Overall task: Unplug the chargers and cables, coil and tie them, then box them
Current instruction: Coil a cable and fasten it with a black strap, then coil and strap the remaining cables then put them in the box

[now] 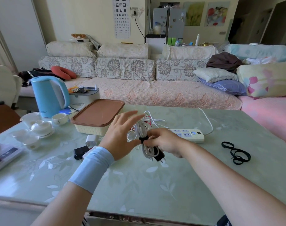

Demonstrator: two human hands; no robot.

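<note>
A coiled white cable (143, 130) with a black plug (158, 156) at its lower end hangs above the table centre, a black strap (143, 139) wrapped round its middle. My right hand (165, 141) grips the coil at the strap. The thumb and forefinger of my left hand (121, 136) pinch the strap's end, while its other fingers are spread. Loose white and red wires (151, 119) lie behind the coil. A white power strip (189, 135) lies to the right. A white charger (91, 139) and a black charger (80, 152) lie to the left. The cream box with a brown lid (98, 114) stands closed.
Several black strap loops (236, 153) lie at the right of the glass table. A blue kettle (49, 93), a white tea set (39, 126) and a remote (3, 156) fill the left side. A sofa runs behind the table.
</note>
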